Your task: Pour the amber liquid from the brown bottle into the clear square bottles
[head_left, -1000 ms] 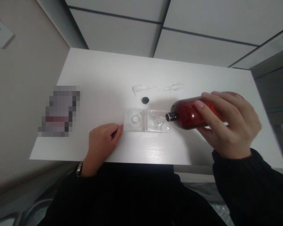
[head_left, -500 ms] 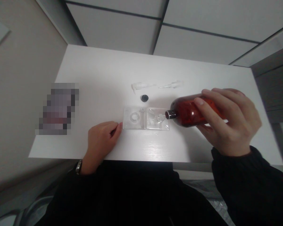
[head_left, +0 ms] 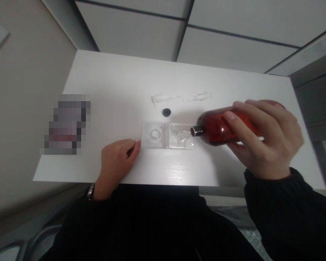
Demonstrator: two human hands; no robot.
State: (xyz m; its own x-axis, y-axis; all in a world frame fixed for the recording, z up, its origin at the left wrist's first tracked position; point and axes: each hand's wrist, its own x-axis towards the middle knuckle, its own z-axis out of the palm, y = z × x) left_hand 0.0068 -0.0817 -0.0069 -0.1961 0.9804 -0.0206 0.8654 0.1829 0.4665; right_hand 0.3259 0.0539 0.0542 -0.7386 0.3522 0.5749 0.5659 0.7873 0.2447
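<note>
My right hand [head_left: 271, 137] is wrapped round a reddish-brown bottle [head_left: 220, 127], tipped nearly onto its side with its uncapped mouth to the left. A clear stream of liquid [head_left: 186, 135] runs from the mouth into the right compartment of a clear plastic case [head_left: 167, 146], which lies opened flat. A round ring shape shows in its left half. My left hand [head_left: 118, 159] is curled closed, with thumb and fingertips at the case's left edge. Beyond the case lies a small black cap [head_left: 166, 112].
Two clear plastic pieces with thin tips, a left one [head_left: 163, 98] and a right one [head_left: 198, 97], lie farther back on the white table [head_left: 119, 79]. A pixelated object [head_left: 66, 125] is at the left edge. Cabinet panels [head_left: 136, 32] stand behind.
The bottle stays tilted in my right hand, shifted very slightly, and the liquid keeps flowing into the case. My left hand remains at the case's edge.
</note>
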